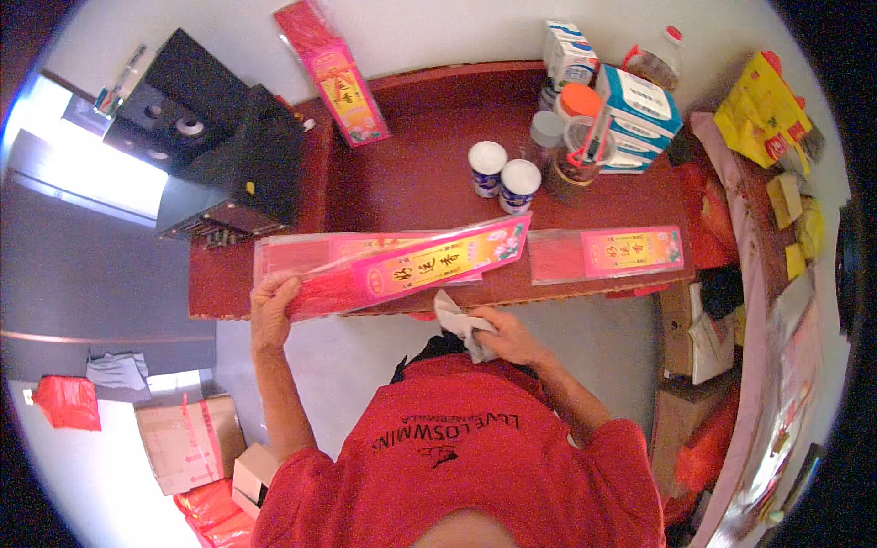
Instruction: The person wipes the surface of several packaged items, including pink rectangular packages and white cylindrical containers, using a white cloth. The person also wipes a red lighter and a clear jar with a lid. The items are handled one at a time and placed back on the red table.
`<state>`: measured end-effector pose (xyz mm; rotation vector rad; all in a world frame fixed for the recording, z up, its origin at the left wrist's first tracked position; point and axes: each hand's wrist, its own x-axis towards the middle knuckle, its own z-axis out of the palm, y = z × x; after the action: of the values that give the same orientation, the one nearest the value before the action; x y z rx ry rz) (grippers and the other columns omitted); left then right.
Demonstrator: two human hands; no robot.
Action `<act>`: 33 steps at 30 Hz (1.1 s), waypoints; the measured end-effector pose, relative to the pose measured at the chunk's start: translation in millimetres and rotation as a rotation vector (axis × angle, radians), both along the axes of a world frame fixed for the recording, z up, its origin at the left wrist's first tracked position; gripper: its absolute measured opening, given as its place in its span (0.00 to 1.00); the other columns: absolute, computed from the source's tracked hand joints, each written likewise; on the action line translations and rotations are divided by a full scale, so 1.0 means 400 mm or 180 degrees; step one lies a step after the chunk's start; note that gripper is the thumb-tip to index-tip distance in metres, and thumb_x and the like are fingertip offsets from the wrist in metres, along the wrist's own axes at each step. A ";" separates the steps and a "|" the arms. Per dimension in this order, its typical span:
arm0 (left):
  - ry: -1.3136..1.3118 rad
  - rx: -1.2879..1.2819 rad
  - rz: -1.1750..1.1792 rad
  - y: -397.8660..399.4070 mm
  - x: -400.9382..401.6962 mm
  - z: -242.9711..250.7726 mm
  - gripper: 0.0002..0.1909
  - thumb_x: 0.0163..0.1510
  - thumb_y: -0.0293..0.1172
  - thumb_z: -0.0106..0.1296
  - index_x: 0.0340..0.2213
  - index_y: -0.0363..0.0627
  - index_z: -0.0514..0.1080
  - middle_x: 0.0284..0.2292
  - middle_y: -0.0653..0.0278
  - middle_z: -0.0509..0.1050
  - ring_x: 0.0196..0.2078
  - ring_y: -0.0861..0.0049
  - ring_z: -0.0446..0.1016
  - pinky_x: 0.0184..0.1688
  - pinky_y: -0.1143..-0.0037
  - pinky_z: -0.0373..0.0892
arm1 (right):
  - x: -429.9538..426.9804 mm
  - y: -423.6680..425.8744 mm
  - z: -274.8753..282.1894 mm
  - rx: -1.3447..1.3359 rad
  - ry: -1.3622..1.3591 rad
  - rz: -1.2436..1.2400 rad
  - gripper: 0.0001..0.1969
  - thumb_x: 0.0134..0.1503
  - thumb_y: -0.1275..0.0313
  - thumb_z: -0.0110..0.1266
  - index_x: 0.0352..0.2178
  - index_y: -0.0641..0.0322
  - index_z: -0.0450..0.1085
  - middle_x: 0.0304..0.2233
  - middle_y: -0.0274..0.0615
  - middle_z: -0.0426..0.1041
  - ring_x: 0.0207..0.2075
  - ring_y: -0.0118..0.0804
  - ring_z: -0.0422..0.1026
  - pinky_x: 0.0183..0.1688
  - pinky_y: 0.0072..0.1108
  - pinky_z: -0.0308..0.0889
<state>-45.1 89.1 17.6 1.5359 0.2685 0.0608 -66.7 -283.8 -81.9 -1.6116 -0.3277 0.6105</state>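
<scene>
My left hand (274,308) grips one end of a long pink and yellow incense packet (438,264) in clear plastic. The packet slants up to the right above the front edge of a dark red wooden table (425,161). Behind it, partly hidden, lies another incense packet (294,257). A crumpled whitish tissue or cloth (466,322) is held in my right hand (510,335), close to my body. Right of the held packet, a further incense packet (610,253) lies flat along the table's front edge.
Two white-lidded cups (503,175) stand mid-table, beside jars (579,157) and stacked teal-white boxes (637,120). One more incense packet (339,85) leans at the back left. Black speakers (199,116) stand on the left. Cardboard boxes (192,442) rest on the floor.
</scene>
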 end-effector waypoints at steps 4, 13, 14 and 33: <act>0.0211 -0.0404 0.0021 -0.075 0.020 -0.013 0.06 0.48 0.24 0.53 0.31 0.38 0.73 0.30 0.66 0.74 0.31 0.81 0.71 0.36 0.81 0.68 | -0.068 -0.158 0.022 -0.0449 0.0328 -0.0430 0.14 0.48 0.73 0.48 0.38 0.63 0.66 0.31 0.41 0.69 0.34 0.33 0.68 0.39 0.24 0.64; 0.1075 -0.2018 -0.0772 -0.633 0.151 -0.209 0.16 0.47 0.31 0.56 0.37 0.40 0.68 0.34 0.62 0.73 0.37 0.75 0.72 0.42 0.72 0.69 | -0.253 -0.318 0.000 -0.0978 0.0574 -0.1677 0.16 0.47 0.69 0.48 0.39 0.64 0.66 0.30 0.41 0.70 0.33 0.35 0.69 0.37 0.25 0.64; 0.1174 -0.1990 -0.0663 -0.699 0.160 -0.230 0.16 0.47 0.32 0.56 0.37 0.39 0.68 0.34 0.62 0.73 0.36 0.74 0.72 0.41 0.73 0.69 | -0.268 -0.323 0.001 -0.0954 0.0646 -0.1853 0.16 0.47 0.69 0.48 0.38 0.64 0.67 0.30 0.41 0.71 0.32 0.35 0.69 0.37 0.25 0.64; -0.1452 0.2464 0.1055 -0.424 0.116 -0.193 0.32 0.42 0.30 0.56 0.49 0.38 0.58 0.51 0.48 0.57 0.56 0.56 0.51 0.58 0.63 0.46 | -0.169 -0.285 -0.086 0.0264 0.0828 -0.2310 0.25 0.44 0.74 0.48 0.48 0.68 0.59 0.39 0.42 0.68 0.39 0.33 0.67 0.44 0.24 0.62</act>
<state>1.2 -80.4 -59.5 2.1651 0.1308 0.8485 -134.3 -398.0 -116.4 -1.4185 0.4117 0.2315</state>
